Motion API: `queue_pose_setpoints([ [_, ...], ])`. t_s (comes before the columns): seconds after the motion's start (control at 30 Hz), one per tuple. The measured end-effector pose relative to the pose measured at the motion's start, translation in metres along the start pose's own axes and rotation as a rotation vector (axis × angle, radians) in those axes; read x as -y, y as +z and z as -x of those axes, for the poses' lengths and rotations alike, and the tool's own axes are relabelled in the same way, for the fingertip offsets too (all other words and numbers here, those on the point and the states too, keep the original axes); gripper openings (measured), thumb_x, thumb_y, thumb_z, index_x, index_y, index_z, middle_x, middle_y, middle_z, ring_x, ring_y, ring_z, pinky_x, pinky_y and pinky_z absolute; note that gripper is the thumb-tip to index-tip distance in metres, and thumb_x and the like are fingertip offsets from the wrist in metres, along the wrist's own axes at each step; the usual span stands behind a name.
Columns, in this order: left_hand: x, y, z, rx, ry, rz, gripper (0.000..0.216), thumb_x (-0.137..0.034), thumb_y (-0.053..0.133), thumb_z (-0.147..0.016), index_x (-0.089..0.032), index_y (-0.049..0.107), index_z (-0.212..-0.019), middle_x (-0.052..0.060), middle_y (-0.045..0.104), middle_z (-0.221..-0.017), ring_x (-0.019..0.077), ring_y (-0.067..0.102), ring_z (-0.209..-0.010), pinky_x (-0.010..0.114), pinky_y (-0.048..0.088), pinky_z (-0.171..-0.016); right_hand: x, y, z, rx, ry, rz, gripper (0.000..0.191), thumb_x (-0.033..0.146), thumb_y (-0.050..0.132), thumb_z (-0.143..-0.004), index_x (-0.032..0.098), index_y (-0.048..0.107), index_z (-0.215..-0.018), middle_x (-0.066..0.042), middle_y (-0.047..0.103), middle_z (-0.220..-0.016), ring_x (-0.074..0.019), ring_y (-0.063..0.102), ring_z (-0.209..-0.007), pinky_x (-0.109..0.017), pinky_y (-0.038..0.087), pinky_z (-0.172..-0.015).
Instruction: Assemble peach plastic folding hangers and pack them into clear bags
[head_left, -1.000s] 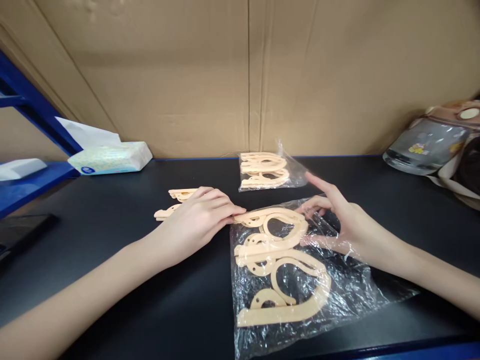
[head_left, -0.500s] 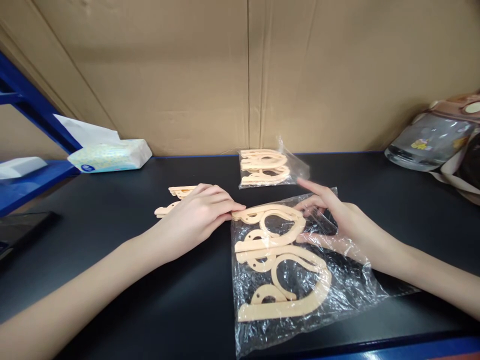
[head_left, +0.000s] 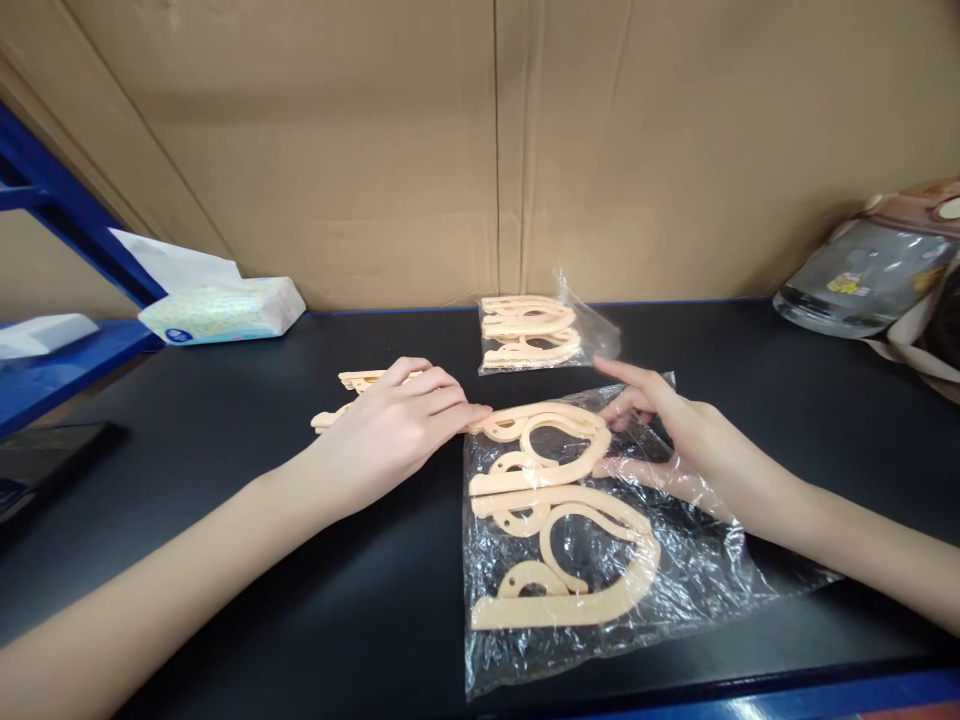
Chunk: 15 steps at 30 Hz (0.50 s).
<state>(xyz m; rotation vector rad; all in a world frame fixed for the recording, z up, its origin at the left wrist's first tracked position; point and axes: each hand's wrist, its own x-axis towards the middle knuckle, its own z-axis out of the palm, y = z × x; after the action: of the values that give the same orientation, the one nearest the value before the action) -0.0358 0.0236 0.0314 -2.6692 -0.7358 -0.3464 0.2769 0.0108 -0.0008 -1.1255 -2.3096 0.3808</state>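
Note:
A clear plastic bag lies on the black table, with several flat peach-coloured hook-shaped pieces stacked inside it. My left hand lies palm down at the bag's mouth, its fingers closed on the end of the top piece. My right hand is partly under the bag's upper film at its far right corner, forefinger stretched out, the other fingers curled. Loose peach pieces show just beyond my left hand.
A second bag of peach pieces lies near the cardboard wall. A tissue pack sits at the back left by a blue shelf frame. A clear glass vessel lies at the far right. A dark flat device is at the left edge.
Both hands and the bag have barely shifted; the top piece sits slightly further into the bag and the view has tilted a little.

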Motion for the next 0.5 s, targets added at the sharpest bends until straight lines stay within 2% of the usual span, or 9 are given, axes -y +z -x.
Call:
queue_pose_setpoints([
  [0.17,-0.003,-0.005,-0.001,0.004,-0.032,0.018,0.032,-0.012,0.038,-0.101,-0.015,0.067,-0.114,0.005,0.074,-0.103,0.0216,0.061,-0.098,0.037,0.038,-0.089,0.001,0.0,0.0,-0.027,-0.086,0.147,0.075,0.06,0.054,-0.091,0.02,0.031,-0.15,-0.007,0.07,-0.1,-0.0225,0.066,-0.087,-0.037,0.056,-0.079],
  [0.33,0.003,-0.012,0.0,0.011,-0.11,0.08,0.031,-0.017,0.039,-0.101,-0.017,0.066,-0.117,0.006,0.071,-0.114,0.0229,0.061,-0.104,0.039,0.038,-0.094,0.002,0.0,0.0,-0.036,-0.129,0.237,0.069,0.057,0.049,-0.094,0.02,0.031,-0.149,-0.008,0.071,-0.102,-0.0238,0.067,-0.088,-0.04,0.056,-0.08],
  [0.43,0.007,-0.02,0.001,0.003,-0.176,0.148,0.026,-0.028,0.047,-0.101,-0.019,0.063,-0.119,0.006,0.068,-0.119,0.0233,0.059,-0.107,0.039,0.038,-0.094,0.003,0.0,0.0,-0.036,-0.139,0.235,0.068,0.056,0.049,-0.094,0.019,0.031,-0.149,-0.008,0.071,-0.101,-0.0229,0.067,-0.086,-0.04,0.056,-0.079],
  [0.5,0.005,-0.026,0.0,0.013,-0.207,0.224,0.026,-0.038,0.052,-0.098,-0.021,0.063,-0.113,0.005,0.068,-0.115,0.0222,0.058,-0.102,0.036,0.039,-0.089,0.003,-0.001,-0.001,-0.04,-0.141,0.234,0.068,0.057,0.05,-0.094,0.019,0.032,-0.148,-0.007,0.071,-0.1,-0.0225,0.067,-0.085,-0.039,0.056,-0.079],
])
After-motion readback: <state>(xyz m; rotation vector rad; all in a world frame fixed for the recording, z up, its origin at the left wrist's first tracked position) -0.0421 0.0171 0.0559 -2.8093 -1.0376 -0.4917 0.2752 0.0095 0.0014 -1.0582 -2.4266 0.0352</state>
